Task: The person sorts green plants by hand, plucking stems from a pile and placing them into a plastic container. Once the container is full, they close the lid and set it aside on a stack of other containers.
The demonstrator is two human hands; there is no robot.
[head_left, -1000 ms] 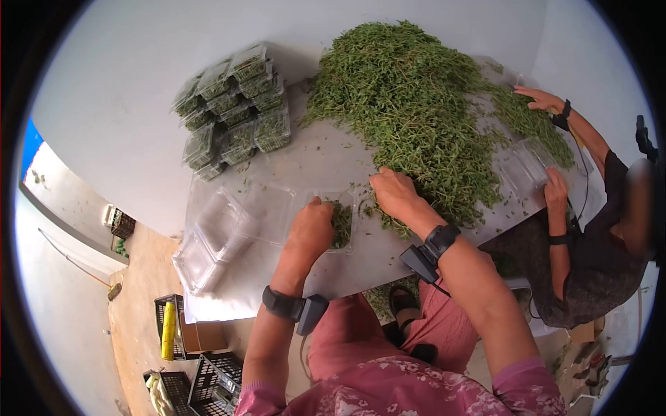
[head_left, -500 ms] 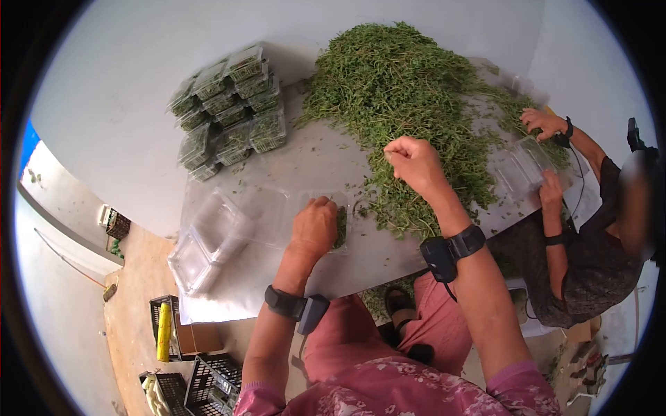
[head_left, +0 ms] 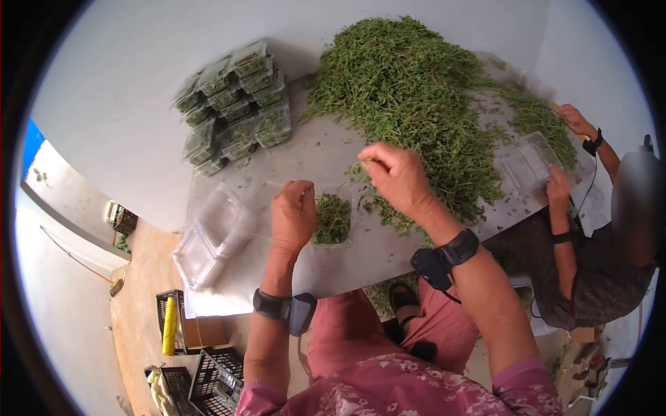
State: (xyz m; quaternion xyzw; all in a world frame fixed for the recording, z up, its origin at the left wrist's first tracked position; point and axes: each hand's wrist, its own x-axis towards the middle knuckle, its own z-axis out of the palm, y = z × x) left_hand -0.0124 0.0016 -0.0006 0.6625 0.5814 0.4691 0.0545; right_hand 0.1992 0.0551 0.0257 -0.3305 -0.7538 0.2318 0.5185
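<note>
An open clear plastic clamshell box (head_left: 331,220) stands on the table in front of me, with green leafy herbs (head_left: 333,215) inside. At the left side of this box, over its lid, is my left hand (head_left: 293,216), fingers curled closed; what they hold, if anything, is hidden. My right hand (head_left: 399,182) hovers above the table between the box and the big herb pile (head_left: 409,83). A small herb sprig (head_left: 362,165) shows between its pinched thumb and fingertips.
Filled clamshell boxes (head_left: 239,104) are stacked at the back left. Empty plastic boxes (head_left: 208,246) lie at the table's left edge. On the right a co-worker's hand (head_left: 557,188) is beside another open clear box (head_left: 531,163). Black crates (head_left: 216,381) stand on the floor.
My left hand has shifted left off the herbs in the box, baring them. My right hand has moved left from the pile. The co-worker's far hand has moved right.
</note>
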